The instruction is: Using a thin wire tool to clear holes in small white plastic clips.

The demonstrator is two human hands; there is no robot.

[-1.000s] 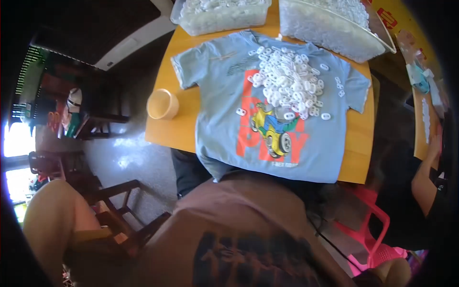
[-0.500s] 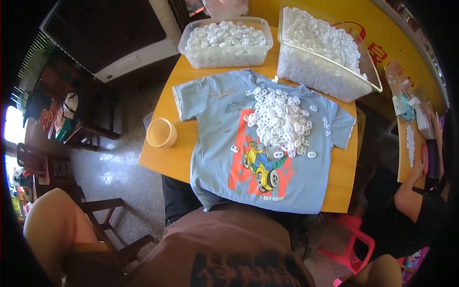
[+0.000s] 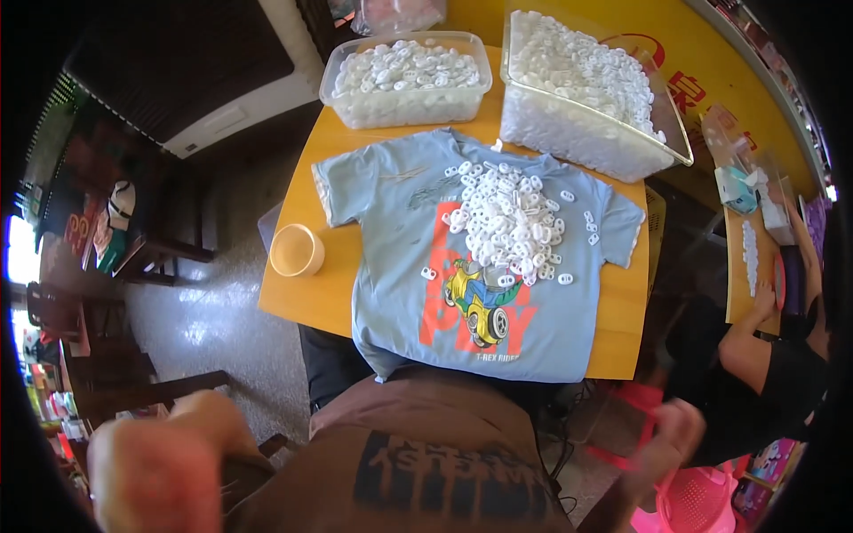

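Count, head view: one orange bench (image 3: 320, 302). One light-blue T-shirt (image 3: 400, 266) spread on it. One heap of small white plastic pieces (image 3: 511, 222) on the shirt, too many to count. Two clear tubs of the same pieces along the far edge: one rectangular (image 3: 404, 80), one larger (image 3: 586, 98). One cream cup (image 3: 297, 250) at the left edge.

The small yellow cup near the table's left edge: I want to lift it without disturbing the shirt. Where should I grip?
Grip the small yellow cup by its round rim from above or its left side; it stands upright, mouth open, clear of the blue T-shirt.
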